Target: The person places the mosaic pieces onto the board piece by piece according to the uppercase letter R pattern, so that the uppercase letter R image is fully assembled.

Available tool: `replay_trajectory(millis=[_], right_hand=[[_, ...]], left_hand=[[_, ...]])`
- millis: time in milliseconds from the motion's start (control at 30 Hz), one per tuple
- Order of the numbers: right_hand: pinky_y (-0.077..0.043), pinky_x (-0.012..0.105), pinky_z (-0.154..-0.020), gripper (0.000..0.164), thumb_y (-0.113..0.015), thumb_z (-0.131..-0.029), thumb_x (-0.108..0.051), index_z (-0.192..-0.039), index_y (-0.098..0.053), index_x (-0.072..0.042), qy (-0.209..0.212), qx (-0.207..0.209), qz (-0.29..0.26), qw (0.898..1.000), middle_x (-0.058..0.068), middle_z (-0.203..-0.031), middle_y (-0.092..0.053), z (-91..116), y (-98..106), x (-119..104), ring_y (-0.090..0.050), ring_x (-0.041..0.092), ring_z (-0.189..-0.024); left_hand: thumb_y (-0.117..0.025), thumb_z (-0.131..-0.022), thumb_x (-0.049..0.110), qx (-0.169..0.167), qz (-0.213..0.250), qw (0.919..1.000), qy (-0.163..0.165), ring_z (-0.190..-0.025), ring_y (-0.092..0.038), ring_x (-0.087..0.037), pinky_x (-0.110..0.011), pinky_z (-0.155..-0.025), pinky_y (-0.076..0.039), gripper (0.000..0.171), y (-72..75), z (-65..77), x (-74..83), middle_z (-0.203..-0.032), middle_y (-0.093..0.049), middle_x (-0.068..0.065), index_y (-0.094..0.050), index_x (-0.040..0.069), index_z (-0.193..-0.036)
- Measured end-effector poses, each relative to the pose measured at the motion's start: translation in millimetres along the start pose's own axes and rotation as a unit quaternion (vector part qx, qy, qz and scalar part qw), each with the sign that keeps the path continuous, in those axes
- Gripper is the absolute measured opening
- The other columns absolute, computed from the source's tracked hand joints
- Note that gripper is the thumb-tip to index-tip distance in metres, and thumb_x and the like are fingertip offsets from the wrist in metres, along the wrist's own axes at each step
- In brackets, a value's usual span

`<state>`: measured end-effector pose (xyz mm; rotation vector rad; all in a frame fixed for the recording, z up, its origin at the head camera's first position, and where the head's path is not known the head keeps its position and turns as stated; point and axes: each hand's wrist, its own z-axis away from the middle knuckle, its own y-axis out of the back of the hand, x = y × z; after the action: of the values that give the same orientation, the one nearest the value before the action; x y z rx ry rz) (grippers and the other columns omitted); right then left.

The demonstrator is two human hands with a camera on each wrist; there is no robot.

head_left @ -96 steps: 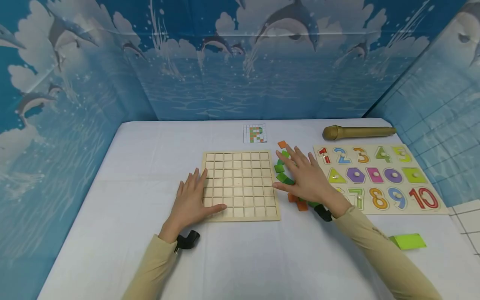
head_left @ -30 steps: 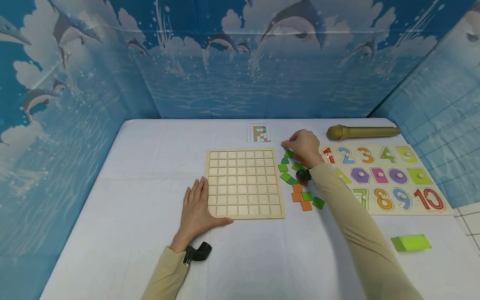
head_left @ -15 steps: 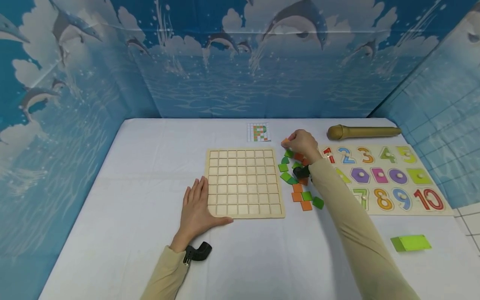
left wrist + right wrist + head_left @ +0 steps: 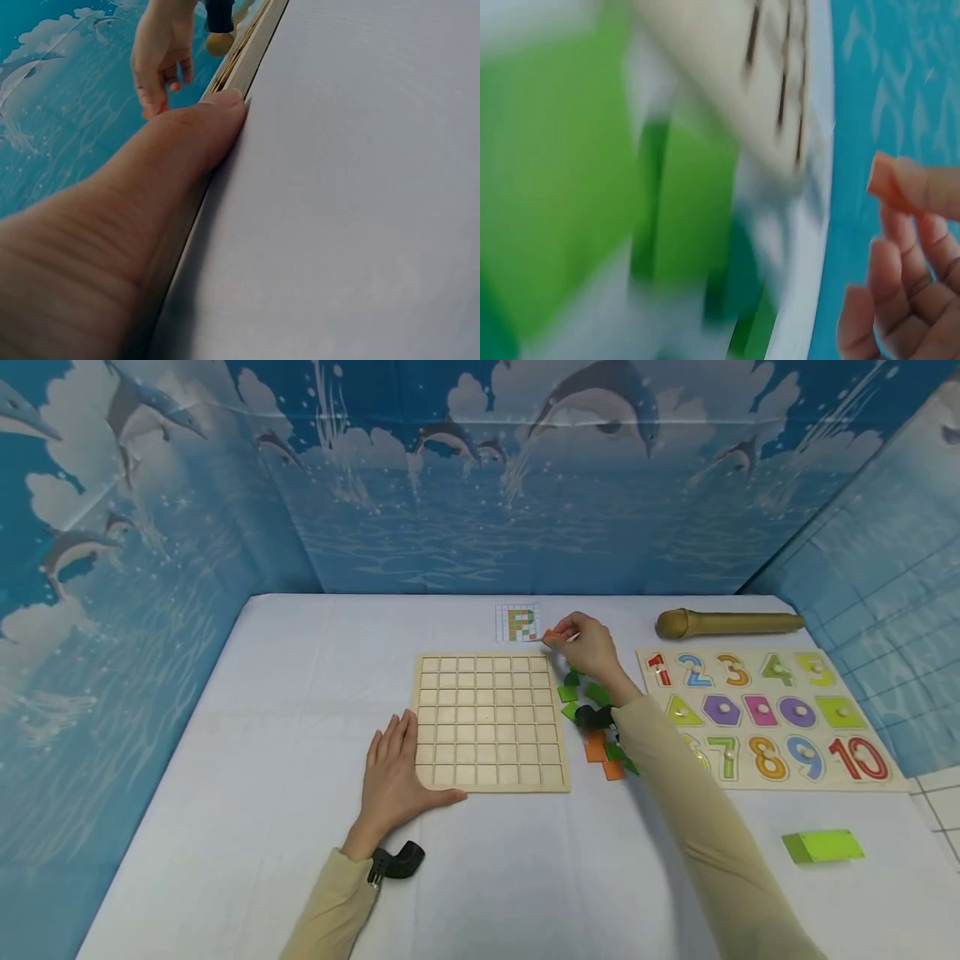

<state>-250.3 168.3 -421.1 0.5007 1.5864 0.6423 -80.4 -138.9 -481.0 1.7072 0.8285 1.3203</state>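
Right hand (image 4: 590,650) pinches an orange tile (image 4: 551,636) by the far right corner of the board (image 4: 486,714), left hand (image 4: 394,770) straight-fingered at its left edge, other tiles (image 4: 595,750) to its right, none yet placed.

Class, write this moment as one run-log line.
left hand: touches grid board, near-left corner | right hand: pinches orange tile | loose tiles: right of grid board | pattern card: beyond grid board
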Motion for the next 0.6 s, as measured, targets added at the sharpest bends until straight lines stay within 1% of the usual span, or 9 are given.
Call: replay_trajectory(millis=[67, 167, 233, 367, 400, 433, 533, 600], right_hand=[[-0.043, 0.037, -0.064, 0.023, -0.069, -0.089, -0.02, -0.098, -0.059, -0.002, 0.022, -0.023, -0.027, 0.999, 0.013, -0.092, -0.059, 2.1, -6.7, -10.9, -0.055, 0.027, -0.078], [-0.044, 0.038, -0.067, 0.021, -0.07, -0.089, -0.019, -0.098, -0.06, -0.003, 0.046, -0.058, -0.05, 0.996, 0.012, -0.093, -0.058, 3.9, -18.8, -25.9, -0.055, 0.026, -0.082], [-0.043, 0.039, -0.068, 0.02, -0.07, -0.088, -0.017, -0.098, -0.061, -0.002, 0.064, -0.076, -0.053, 0.994, 0.011, -0.092, -0.059, 4.6, -27.3, -34.6, -0.055, 0.026, -0.082], [-0.045, 0.04, -0.067, 0.017, -0.07, -0.088, -0.016, -0.097, -0.064, -0.004, 0.098, -0.101, -0.039, 0.989, 0.008, -0.089, -0.061, 2.0, -46.3, -44.6, -0.057, 0.023, -0.078], [-0.045, 0.041, -0.068, 0.016, -0.07, -0.088, -0.016, -0.096, -0.064, -0.005, 0.1, -0.107, -0.038, 0.988, 0.008, -0.088, -0.061, 1.4, -50.7, -46.5, -0.057, 0.023, -0.077], [-0.045, 0.043, -0.075, 0.014, -0.071, -0.087, -0.016, -0.095, -0.065, -0.006, 0.102, -0.113, -0.038, 0.988, 0.007, -0.087, -0.062, 0.9, -54.6, -48.5, -0.057, 0.022, -0.075], [-0.045, 0.046, -0.076, 0.012, -0.072, -0.086, -0.017, -0.092, -0.065, -0.008, 0.097, -0.129, -0.038, 0.986, 0.005, -0.085, -0.062, -0.1, -65.2, -53.7, -0.057, 0.02, -0.074], [-0.045, 0.043, -0.075, 0.012, -0.073, -0.086, -0.017, -0.091, -0.065, -0.009, 0.091, -0.139, -0.038, 0.985, 0.004, -0.084, -0.063, -0.3, -70.8, -57.1, -0.057, 0.02, -0.073]], left_hand=[[-0.071, -0.059, 0.073, 0.0, -0.001, 1.0, -0.001, -0.142, -0.007, -0.028, -0.044, -0.112, -0.002, 0.131, 0.1, 0.0, 0.0, -0.155, -0.016, -0.015, -0.015, -0.003, -0.15], [-0.071, -0.059, 0.073, 0.002, -0.001, 1.0, -0.002, -0.142, -0.008, -0.028, -0.043, -0.112, -0.002, 0.131, 0.2, -0.2, 0.2, -0.155, -0.017, -0.016, -0.015, -0.003, -0.149], [-0.071, -0.059, 0.073, 0.003, -0.002, 1.0, -0.002, -0.142, -0.008, -0.029, -0.043, -0.113, -0.002, 0.131, 0.3, -0.3, 0.5, -0.155, -0.017, -0.016, -0.015, -0.004, -0.149], [-0.071, -0.059, 0.073, 0.002, -0.005, 1.0, -0.001, -0.142, -0.009, -0.029, -0.044, -0.113, -0.003, 0.131, 0.7, 0.1, 0.9, -0.155, -0.018, -0.016, -0.015, -0.004, -0.149], [-0.071, -0.059, 0.073, 0.002, -0.005, 1.0, -0.002, -0.142, -0.009, -0.029, -0.044, -0.113, -0.004, 0.131, 0.8, 0.3, 1.0, -0.155, -0.018, -0.016, -0.015, -0.004, -0.149], [-0.07, -0.059, 0.073, 0.002, -0.006, 1.0, -0.002, -0.142, -0.009, -0.029, -0.044, -0.113, -0.004, 0.131, 0.9, 0.4, 1.0, -0.155, -0.018, -0.016, -0.015, -0.004, -0.149], [-0.07, -0.059, 0.074, 0.001, -0.008, 1.0, -0.001, -0.142, -0.009, -0.029, -0.044, -0.113, -0.004, 0.131, 1.3, 0.8, 0.9, -0.154, -0.018, -0.016, -0.015, -0.003, -0.149], [-0.07, -0.059, 0.074, 0.002, -0.01, 0.9999, -0.002, -0.142, -0.009, -0.029, -0.044, -0.113, -0.004, 0.131, 1.7, 0.9, 0.7, -0.154, -0.018, -0.017, -0.015, -0.004, -0.149]])
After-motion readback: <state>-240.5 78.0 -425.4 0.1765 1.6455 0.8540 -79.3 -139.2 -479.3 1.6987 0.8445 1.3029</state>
